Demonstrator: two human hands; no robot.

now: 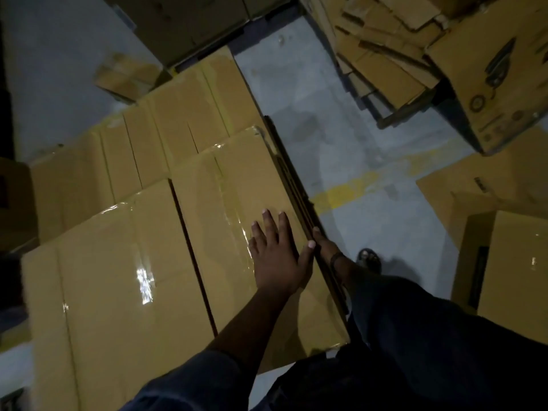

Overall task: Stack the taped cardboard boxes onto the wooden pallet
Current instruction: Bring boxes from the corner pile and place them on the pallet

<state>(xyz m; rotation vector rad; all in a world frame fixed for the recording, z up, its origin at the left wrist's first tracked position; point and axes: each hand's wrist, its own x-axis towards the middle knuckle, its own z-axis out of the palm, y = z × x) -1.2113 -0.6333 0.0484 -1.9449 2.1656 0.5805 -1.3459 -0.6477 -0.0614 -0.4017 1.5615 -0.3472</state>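
Several taped cardboard boxes stand packed side by side in a stack that fills the left and middle of the view. My left hand (277, 256) lies flat, fingers straight, on top of the right front box (237, 203), close to its right edge. My right hand (322, 243) rests against that box's right side wall, just below the top edge; only a fingertip, the back of the hand and a wrist band show. Another taped box (124, 277) sits tight against the left of the first. No pallet shows under the stack.
Bare grey floor (355, 161) with a yellow line lies right of the stack, where my foot (369, 258) stands. More boxes (510, 262) stand at the right edge. Flattened cardboard (385, 48) is piled on a frame at the top right, next to a printed box (501, 84).
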